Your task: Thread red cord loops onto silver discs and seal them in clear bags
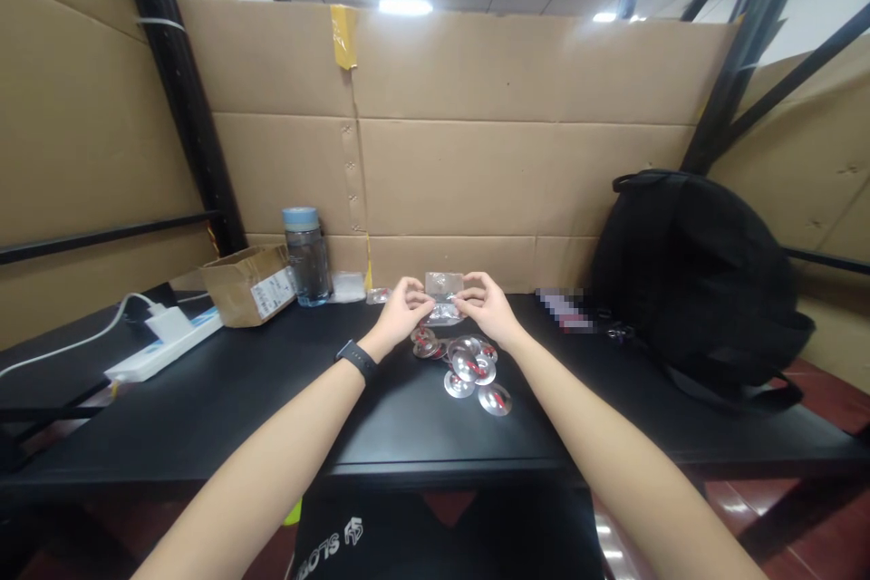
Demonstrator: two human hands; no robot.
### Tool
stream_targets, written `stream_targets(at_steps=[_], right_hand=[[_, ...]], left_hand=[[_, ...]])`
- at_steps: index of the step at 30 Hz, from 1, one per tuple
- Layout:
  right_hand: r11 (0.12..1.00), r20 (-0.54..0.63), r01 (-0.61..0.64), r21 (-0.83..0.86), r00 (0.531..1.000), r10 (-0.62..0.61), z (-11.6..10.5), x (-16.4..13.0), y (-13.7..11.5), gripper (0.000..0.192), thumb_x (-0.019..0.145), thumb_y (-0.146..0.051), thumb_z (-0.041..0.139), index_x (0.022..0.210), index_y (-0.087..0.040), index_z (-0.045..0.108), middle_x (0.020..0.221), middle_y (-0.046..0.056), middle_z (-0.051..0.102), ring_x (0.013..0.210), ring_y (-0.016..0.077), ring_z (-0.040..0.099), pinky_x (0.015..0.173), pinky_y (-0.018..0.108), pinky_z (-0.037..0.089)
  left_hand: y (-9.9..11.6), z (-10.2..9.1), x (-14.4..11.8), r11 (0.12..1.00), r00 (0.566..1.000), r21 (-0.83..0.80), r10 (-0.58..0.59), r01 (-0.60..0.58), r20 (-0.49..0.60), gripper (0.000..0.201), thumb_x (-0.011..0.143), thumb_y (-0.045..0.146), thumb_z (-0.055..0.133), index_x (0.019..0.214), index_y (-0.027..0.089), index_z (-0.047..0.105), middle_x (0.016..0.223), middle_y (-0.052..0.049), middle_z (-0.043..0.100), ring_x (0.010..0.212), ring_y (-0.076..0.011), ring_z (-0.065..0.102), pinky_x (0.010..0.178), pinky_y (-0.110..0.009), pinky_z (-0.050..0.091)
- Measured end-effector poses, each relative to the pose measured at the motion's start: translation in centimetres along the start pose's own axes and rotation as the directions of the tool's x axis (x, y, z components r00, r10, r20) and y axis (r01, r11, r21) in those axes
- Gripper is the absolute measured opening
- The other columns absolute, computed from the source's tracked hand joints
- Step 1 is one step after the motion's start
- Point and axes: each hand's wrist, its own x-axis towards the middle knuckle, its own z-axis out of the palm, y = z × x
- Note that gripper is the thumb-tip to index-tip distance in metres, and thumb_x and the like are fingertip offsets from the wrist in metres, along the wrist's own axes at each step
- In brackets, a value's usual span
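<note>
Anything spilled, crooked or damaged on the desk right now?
Nothing looks damaged or spilled. The shiny round discs lie in a loose, overlapping heap on the black desk, not stacked. Both hands, left hand and right hand, pinch a small clear bag above them. The bottle stands upright.

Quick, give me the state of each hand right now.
Left hand: closed, pinching the left edge of the clear bag.
Right hand: closed, pinching the bag's right edge, above the metal discs.
</note>
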Motion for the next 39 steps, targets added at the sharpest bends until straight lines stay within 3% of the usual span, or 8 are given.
stream_targets(at_steps=[7, 13, 18, 23, 26, 31, 35, 39], right_hand=[[1.000, 0.007, -0.027, -0.010, 1.000, 0.028, 0.2, 0.0, 0.0, 0.031, 0.070, -0.039, 0.084, 0.082, -0.016, 0.066, 0.080, 0.004, 0.073, 0.066, 0.0173, 0.069, 0.065, 0.031, 0.057], [0.990, 0.111, -0.081, -0.117, 0.989, 0.094, -0.5, -0.4, -0.5, 0.055, 0.075, -0.030, 0.080, 0.127, -0.015, 0.069, 0.069, 0.001, 0.073, 0.062, 0.0177, 0.067, 0.071, 0.035, 0.056], [0.989, 0.123, -0.117, -0.090, 0.984, 0.127, -0.6, -0.4, -0.8, 0.081, 0.075, -0.027, 0.081, 0.149, -0.015, 0.050, 0.070, 0.002, 0.074, 0.061, 0.0180, 0.068, 0.070, 0.035, 0.058], [0.984, 0.013, -0.136, -0.113, 0.990, 0.138, -0.6, -0.2, -0.2, 0.077, 0.080, -0.026, 0.077, 0.149, -0.013, 0.048, 0.071, 0.005, 0.077, 0.064, 0.0193, 0.071, 0.073, 0.037, 0.060], [0.988, 0.010, -0.112, -0.106, 0.993, 0.114, -0.5, -0.1, 0.1, 0.070, 0.082, -0.028, 0.076, 0.146, -0.013, 0.052, 0.076, 0.006, 0.077, 0.069, 0.0216, 0.074, 0.073, 0.038, 0.062], [0.994, 0.103, -0.081, -0.076, 0.991, 0.088, 0.1, -0.4, -0.2, 0.076, 0.082, -0.032, 0.077, 0.149, -0.014, 0.048, 0.082, 0.008, 0.078, 0.076, 0.0236, 0.077, 0.075, 0.038, 0.063], [0.995, 0.089, -0.075, -0.069, 0.993, 0.081, 0.2, -0.5, -0.6, 0.070, 0.083, -0.032, 0.074, 0.148, -0.025, 0.048, 0.136, 0.016, 0.063, 0.074, 0.0192, 0.078, 0.061, 0.028, 0.060], [0.995, 0.058, -0.066, -0.070, 0.996, 0.070, -0.3, -0.3, -0.7, 0.070, 0.081, -0.030, 0.071, 0.146, -0.032, 0.044, 0.153, 0.015, 0.047, 0.068, 0.0148, 0.077, 0.057, 0.024, 0.058]], left_hand=[[0.9, 0.0, 0.0, 0.996, 0.989, 0.027, 0.077, -0.082, 0.127, 0.010, 0.079, 0.023, 0.072, 0.081, 0.014, 0.066, 0.111, -0.012, 0.074, 0.097, -0.0213, 0.071, 0.084, -0.033, 0.058], [1.6, -0.3, -0.4, 0.994, 0.974, 0.103, -0.046, 0.023, 0.224, 0.068, 0.079, 0.017, 0.067, 0.145, 0.019, 0.052, 0.089, -0.006, 0.075, 0.057, -0.0104, 0.061, 0.057, -0.024, 0.052], [1.7, -0.6, -0.4, 0.987, 0.988, 0.149, 0.038, -0.061, 0.152, 0.081, 0.082, 0.020, 0.066, 0.156, 0.022, 0.034, 0.136, -0.017, 0.060, 0.072, -0.0121, 0.065, 0.065, -0.027, 0.055], [3.0, -1.0, -0.7, 0.747, 0.903, 0.511, 0.382, -0.426, 0.195, 0.057, 0.082, 0.039, 0.075, 0.133, 0.022, 0.058, 0.139, -0.013, 0.055, 0.125, -0.0290, 0.055, 0.108, -0.043, 0.044], [3.7, -0.5, -1.1, 0.618, 0.855, 0.592, 0.393, -0.517, 0.337, 0.069, 0.069, 0.041, 0.087, 0.130, 0.025, 0.059, 0.137, -0.010, 0.058, 0.127, -0.0315, 0.052, 0.109, -0.045, 0.040], [3.4, 0.8, -1.2, 0.511, 0.853, 0.683, 0.316, -0.521, 0.415, 0.023, 0.093, 0.019, 0.059, 0.114, 0.024, 0.067, 0.110, -0.008, 0.071, 0.106, -0.0247, 0.063, 0.092, -0.036, 0.045], [3.1, -1.2, -0.2, 0.465, 0.895, 0.767, 0.286, -0.442, 0.342, 0.023, 0.094, 0.015, 0.052, 0.102, 0.024, 0.072, 0.099, -0.007, 0.074, 0.097, -0.0243, 0.064, 0.089, -0.036, 0.043], [2.2, -7.0, 1.0, 0.408, 0.953, 0.899, 0.302, -0.156, 0.028, 0.022, 0.094, 0.024, 0.054, 0.100, 0.023, 0.075, 0.108, -0.010, 0.075, 0.104, -0.0284, 0.064, 0.097, -0.040, 0.040]])
